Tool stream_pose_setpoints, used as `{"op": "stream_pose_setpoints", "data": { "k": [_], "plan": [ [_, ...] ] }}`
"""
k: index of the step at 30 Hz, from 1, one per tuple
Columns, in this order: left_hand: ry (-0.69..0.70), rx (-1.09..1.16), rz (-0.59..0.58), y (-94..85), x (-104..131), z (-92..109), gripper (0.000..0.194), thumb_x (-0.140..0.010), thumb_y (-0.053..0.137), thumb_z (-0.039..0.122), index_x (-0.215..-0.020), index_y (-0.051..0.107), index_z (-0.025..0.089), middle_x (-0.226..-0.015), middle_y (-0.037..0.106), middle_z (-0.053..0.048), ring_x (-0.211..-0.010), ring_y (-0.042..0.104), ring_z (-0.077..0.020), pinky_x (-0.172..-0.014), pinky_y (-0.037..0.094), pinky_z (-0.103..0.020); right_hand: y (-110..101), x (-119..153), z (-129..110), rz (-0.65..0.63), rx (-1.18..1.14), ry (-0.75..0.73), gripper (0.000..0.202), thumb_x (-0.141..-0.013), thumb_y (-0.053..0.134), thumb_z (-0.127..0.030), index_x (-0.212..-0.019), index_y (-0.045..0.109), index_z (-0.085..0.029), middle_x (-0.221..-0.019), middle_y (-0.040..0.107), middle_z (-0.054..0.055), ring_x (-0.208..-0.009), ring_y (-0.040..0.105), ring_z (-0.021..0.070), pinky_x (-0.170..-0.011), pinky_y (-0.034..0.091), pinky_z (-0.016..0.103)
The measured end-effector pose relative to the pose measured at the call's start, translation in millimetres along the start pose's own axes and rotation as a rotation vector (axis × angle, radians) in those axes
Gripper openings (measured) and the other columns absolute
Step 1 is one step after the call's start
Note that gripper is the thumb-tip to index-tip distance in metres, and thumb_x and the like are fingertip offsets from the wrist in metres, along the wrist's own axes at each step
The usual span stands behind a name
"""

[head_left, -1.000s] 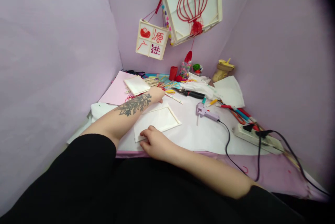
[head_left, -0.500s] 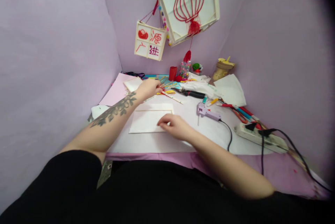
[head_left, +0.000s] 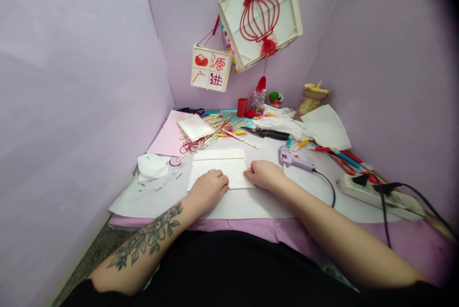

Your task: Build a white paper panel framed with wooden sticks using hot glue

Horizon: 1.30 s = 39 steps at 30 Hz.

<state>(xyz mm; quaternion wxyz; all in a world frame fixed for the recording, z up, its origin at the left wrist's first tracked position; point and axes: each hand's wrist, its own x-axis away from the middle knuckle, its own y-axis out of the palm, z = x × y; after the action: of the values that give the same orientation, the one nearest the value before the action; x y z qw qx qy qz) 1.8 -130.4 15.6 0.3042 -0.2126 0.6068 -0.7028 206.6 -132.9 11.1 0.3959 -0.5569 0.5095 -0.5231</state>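
Note:
A white sheet (head_left: 215,166) lies in front of me, with a thin wooden stick (head_left: 218,158) along its far part and another short stick near its right side. My left hand (head_left: 211,186) rests on the near left part of the sheet, fingers curled down and held together; what is under them is hidden. At the sheet's right edge, my right hand (head_left: 267,174) has thumb and forefinger pinched together. Whatever it grips is too small to make out. A lilac glue gun (head_left: 296,159) lies right of that hand.
Behind the sheet are a pile of sticks (head_left: 215,123), a small framed panel (head_left: 195,127), red cord (head_left: 193,145) and black-handled pruning shears (head_left: 268,133). A power strip (head_left: 380,197) with cables sits at right. Lantern-decorated panels (head_left: 260,15) hang above the table.
My left hand has come back from the stick pile to the near part of the sheet. The right hand now pinches at the sheet's right edge. The view has shifted slightly.

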Motion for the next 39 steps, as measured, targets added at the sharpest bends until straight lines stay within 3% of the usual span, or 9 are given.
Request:
{"op": "stream_pose_setpoints", "data": {
  "k": [4, 12, 18, 20, 23, 26, 28, 33, 39],
  "plan": [
    [-0.014, 0.044, -0.029, -0.2, 1, 1, 0.017, -0.089, 0.049, 0.023, -0.087, 0.065, 0.016, -0.091, 0.063, -0.007, -0.091, 0.056, -0.0201, -0.083, 0.045, -0.031, -3, -1, 12, -0.07, 0.057, 0.001, 0.033, -0.082, 0.043, -0.033, -0.091, 0.07, -0.016, -0.098, 0.07, 0.015, -0.09, 0.066, 0.0272, -0.066, 0.046, 0.031],
    [-0.012, 0.051, -0.028, 6.5, 2, 3, 0.017, -0.088, 0.048, 0.022, -0.086, 0.064, 0.016, -0.09, 0.063, -0.007, -0.091, 0.056, -0.0204, -0.083, 0.045, -0.031, -4, -5, 18, -0.094, 0.093, 0.025, 0.039, -0.081, 0.045, -0.03, -0.1, 0.072, -0.009, -0.099, 0.07, 0.021, -0.092, 0.066, 0.0308, -0.07, 0.049, 0.034],
    [0.026, 0.069, -0.001, 3.6, 2, 12, 0.017, -0.087, 0.05, 0.025, -0.09, 0.064, 0.016, -0.092, 0.064, -0.007, -0.091, 0.058, -0.0207, -0.082, 0.047, -0.031, -28, -27, 27, -0.011, 0.154, 0.15, 0.037, -0.081, 0.049, -0.025, -0.107, 0.069, -0.008, -0.111, 0.066, 0.022, -0.098, 0.064, 0.0308, -0.075, 0.049, 0.034],
    [0.024, 0.121, 0.042, -9.3, -7, 2, 0.018, -0.087, 0.051, 0.027, -0.094, 0.065, 0.017, -0.096, 0.064, -0.007, -0.091, 0.059, -0.019, -0.081, 0.047, -0.029, -38, -35, 25, 0.042, 0.149, 0.144, 0.034, -0.083, 0.049, -0.023, -0.107, 0.068, -0.009, -0.11, 0.066, 0.021, -0.098, 0.064, 0.0295, -0.075, 0.048, 0.032],
    [-0.054, 0.079, 0.144, -29.7, -34, -34, 0.022, -0.088, 0.046, 0.022, -0.092, 0.067, 0.017, -0.097, 0.067, -0.006, -0.092, 0.06, -0.0186, -0.084, 0.046, -0.028, -45, -53, 12, 0.1, 0.08, -0.057, 0.028, -0.085, 0.047, -0.017, -0.102, 0.069, -0.013, -0.106, 0.069, 0.015, -0.096, 0.064, 0.0234, -0.078, 0.046, 0.026],
    [-0.131, 0.002, 0.026, -34.5, -70, -76, 0.022, -0.082, 0.049, 0.019, -0.092, 0.068, 0.018, -0.097, 0.069, -0.006, -0.091, 0.062, -0.0189, -0.082, 0.047, -0.026, -42, -76, -7, 0.047, 0.058, -0.295, 0.031, -0.08, 0.052, -0.013, -0.107, 0.066, -0.016, -0.112, 0.067, 0.01, -0.101, 0.061, 0.0205, -0.083, 0.043, 0.023],
    [-0.131, -0.02, -0.077, -28.4, -91, -95, 0.026, -0.079, 0.051, 0.019, -0.099, 0.068, 0.018, -0.102, 0.069, -0.006, -0.091, 0.062, -0.0183, -0.081, 0.047, -0.025, -38, -91, -16, -0.007, 0.076, -0.351, 0.038, -0.076, 0.058, -0.012, -0.114, 0.062, -0.015, -0.115, 0.066, 0.01, -0.102, 0.06, 0.0207, -0.082, 0.044, 0.022],
    [-0.072, -0.06, -0.181, -12.7, -117, -100, 0.036, -0.077, 0.053, 0.024, -0.112, 0.062, 0.017, -0.108, 0.068, -0.008, -0.096, 0.062, -0.021, -0.083, 0.046, -0.028, -32, -108, -23, -0.081, 0.105, -0.361, 0.036, -0.072, 0.06, -0.011, -0.107, 0.065, -0.016, -0.106, 0.069, 0.009, -0.091, 0.063, 0.0203, -0.071, 0.044, 0.022],
    [-0.001, 0.063, -0.269, -20.3, -119, -96, 0.041, -0.086, 0.043, 0.044, -0.111, 0.061, 0.017, -0.108, 0.066, -0.007, -0.089, 0.061, -0.0186, -0.076, 0.045, -0.026, -40, -95, -14, -0.005, 0.075, -0.421, 0.025, -0.076, 0.056, -0.017, -0.098, 0.067, -0.016, -0.104, 0.068, 0.009, -0.092, 0.06, 0.02, -0.075, 0.042, 0.023]
  ]
}}
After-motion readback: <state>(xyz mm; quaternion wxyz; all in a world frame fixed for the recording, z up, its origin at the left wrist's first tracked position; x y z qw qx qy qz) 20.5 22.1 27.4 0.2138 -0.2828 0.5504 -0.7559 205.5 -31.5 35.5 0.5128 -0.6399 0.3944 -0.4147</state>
